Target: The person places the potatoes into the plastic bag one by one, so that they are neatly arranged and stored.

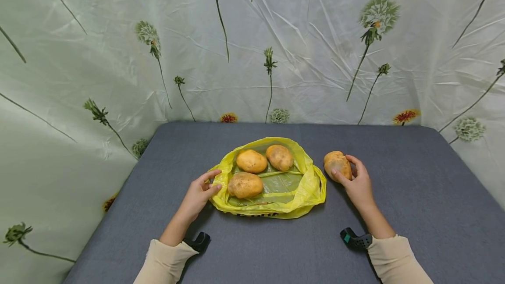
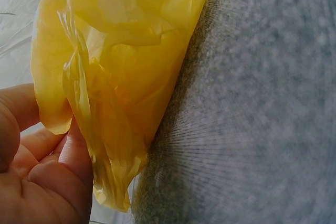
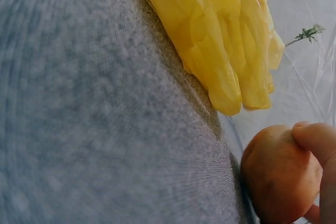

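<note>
A yellow plastic bag (image 1: 311, 189) lies spread with its mouth facing up. Inside it are three potatoes: one at the back left (image 1: 251, 161), one at the back right (image 1: 280, 157) and one at the front left (image 1: 245, 185). My left hand (image 1: 201, 194) pinches the bag's left rim; in the left wrist view the yellow film (image 2: 121, 77) passes between thumb and fingers. Right of the bag, my right hand (image 1: 358, 183) grips a fourth potato (image 1: 337, 165), thumb on the near side. The right wrist view shows this potato (image 3: 278, 177) low at the table surface, apart from the bag.
A grey cloth-covered table (image 1: 272, 249) lies under everything. Behind it and at the sides hangs a pale curtain (image 1: 315, 56) with printed flowers. Black wrist straps (image 1: 357, 239) sit on both wrists, close to the sleeve cuffs.
</note>
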{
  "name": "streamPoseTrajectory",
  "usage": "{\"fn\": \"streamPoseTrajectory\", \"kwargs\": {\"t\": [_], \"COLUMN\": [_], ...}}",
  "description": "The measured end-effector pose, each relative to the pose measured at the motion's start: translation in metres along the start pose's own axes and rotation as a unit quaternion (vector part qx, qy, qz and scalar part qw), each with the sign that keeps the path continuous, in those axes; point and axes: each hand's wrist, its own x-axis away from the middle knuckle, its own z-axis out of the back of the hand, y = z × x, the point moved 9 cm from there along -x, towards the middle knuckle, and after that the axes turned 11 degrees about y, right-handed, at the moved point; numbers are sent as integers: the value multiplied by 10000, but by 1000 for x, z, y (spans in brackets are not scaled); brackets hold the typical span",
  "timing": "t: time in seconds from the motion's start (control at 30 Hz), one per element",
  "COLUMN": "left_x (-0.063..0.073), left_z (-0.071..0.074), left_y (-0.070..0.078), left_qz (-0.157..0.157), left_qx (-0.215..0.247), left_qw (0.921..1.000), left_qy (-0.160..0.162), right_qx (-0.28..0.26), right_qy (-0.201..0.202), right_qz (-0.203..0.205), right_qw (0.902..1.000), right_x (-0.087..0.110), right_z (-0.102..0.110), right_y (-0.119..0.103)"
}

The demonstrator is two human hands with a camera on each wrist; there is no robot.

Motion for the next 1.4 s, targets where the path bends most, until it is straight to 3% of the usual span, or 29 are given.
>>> {"fn": "streamPoseTrajectory", "kwargs": {"t": [0.13, 0.37, 0.83, 1.07, 1.4], "left_x": [1, 10, 10, 10, 10], "left_z": [0, -2, -1, -2, -2], "left_y": [4, 23, 23, 23, 22], "left_qz": [106, 90, 131, 90, 102], "left_qx": [76, -100, -99, -113, -75], "left_qw": [9999, 9999, 9999, 9999, 9999], "left_qy": [-13, 4, 56, 44, 41], "right_qx": [-246, -575, -788, -1044, -1556], "right_qy": [264, 472, 852, 963, 538], "right_qz": [165, 190, 637, 964, 1846], "right_qw": [9992, 9970, 9912, 9852, 9689], "right_x": [0, -1, 3, 17, 32], "right_z": [5, 7, 15, 20, 6], "right_y": [-5, -8, -28, -70, -111]}}
